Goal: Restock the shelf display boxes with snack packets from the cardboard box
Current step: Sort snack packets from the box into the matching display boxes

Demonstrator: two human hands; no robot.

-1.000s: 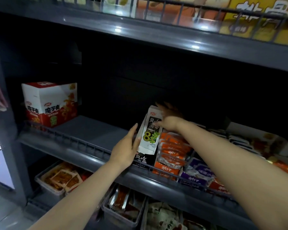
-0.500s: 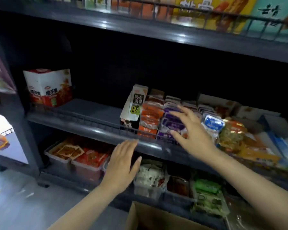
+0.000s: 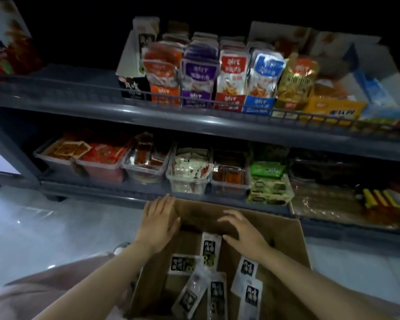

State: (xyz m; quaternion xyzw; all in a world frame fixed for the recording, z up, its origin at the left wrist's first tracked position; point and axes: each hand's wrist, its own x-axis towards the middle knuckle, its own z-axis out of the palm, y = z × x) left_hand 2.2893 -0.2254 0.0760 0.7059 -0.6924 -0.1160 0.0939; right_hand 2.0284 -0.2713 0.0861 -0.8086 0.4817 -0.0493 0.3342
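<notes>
An open cardboard box [image 3: 284, 229] stands on the floor below me, with several white-and-black snack packets [image 3: 209, 250] lying loose inside. My left hand [image 3: 158, 221] hovers flat over the box's left edge, fingers straight, holding nothing. My right hand [image 3: 243, 232] is spread above the inside of the box, just beyond the packets, also empty. On the upper shelf, the white-and-black display box [image 3: 134, 65] stands at the left end of a row of packet-filled display boxes [image 3: 231, 70].
A wire rail [image 3: 79, 88] runs along the upper shelf's front. A red-and-white carton [image 3: 7, 49] stands at the shelf's far left. Clear tubs [image 3: 187, 172] of snacks fill the lower shelf. Pale floor [image 3: 44, 227] lies left of the box.
Both hands have come down from the upper shelf's display box to the cardboard box on the floor. My view has tilted down, so the box's inside and its packets now show.
</notes>
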